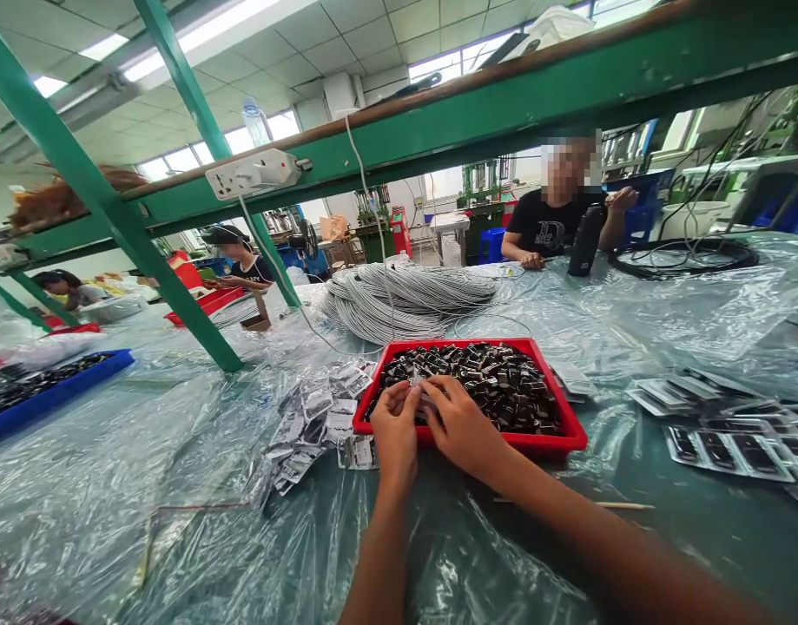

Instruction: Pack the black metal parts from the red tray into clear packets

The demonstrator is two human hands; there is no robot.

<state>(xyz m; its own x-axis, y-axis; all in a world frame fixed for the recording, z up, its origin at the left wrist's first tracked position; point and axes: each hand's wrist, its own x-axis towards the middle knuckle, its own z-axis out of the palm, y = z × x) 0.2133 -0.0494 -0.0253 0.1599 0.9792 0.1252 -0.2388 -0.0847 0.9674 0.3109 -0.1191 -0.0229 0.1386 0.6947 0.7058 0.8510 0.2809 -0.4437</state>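
Note:
My left hand (pixel 397 425) and my right hand (pixel 460 421) meet over the near edge of a red tray (pixel 571 434). Fingers of both are pinched together around something small and pale, too small to make out. A heap of small black parts (pixel 503 382) with shiny metal bits fills the tray behind my hands. Left of the tray, close to my left hand, lies a loose pile of small silvery packs or trays (pixel 317 412).
Clear plastic sheeting covers the table (pixel 196 451). A big coil of grey cable (pixel 405 299) lies behind the tray, blister trays (pixel 730 447) at right, a blue tray (pixel 53 395) far left. A thin stick (pixel 623 505) lies nearby. A person (pixel 555 217) sits opposite beside a black bottle (pixel 587 240). Green shelf frame (pixel 451 113) overhead.

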